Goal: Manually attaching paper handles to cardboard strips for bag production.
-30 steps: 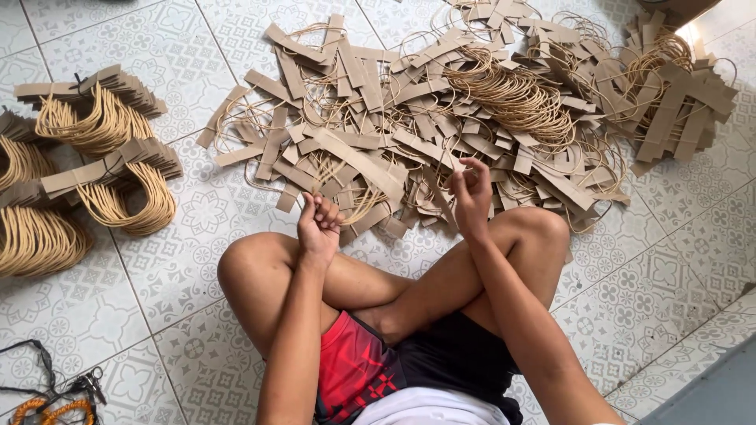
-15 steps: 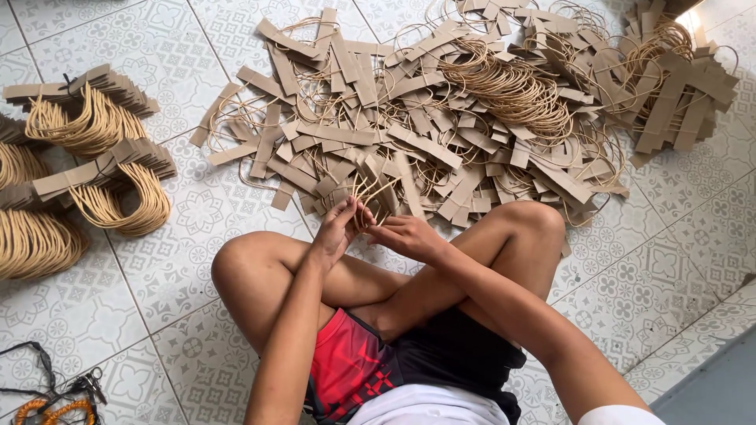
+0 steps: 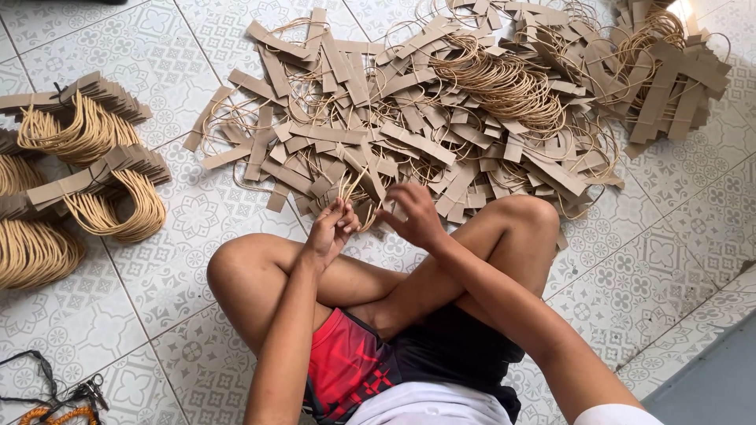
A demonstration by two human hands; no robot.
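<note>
I see the left hand (image 3: pixel 331 230) pinching a tan cord loop (image 3: pixel 352 187); the right hand (image 3: pixel 416 214), fingers loosely curled and empty, hovers just beside it, the loose handle pile (image 3: pixel 425 118) beyond.

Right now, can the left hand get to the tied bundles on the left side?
Probably yes: the left hand pinches looped cords, but bare tiled floor lies between it and the tied bundles; nothing blocks it.

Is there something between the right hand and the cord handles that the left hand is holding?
Nothing visible. The left hand pinches a few cord handles at the near edge of the loose pile. The right hand is close beside them, with only open air between.
</note>
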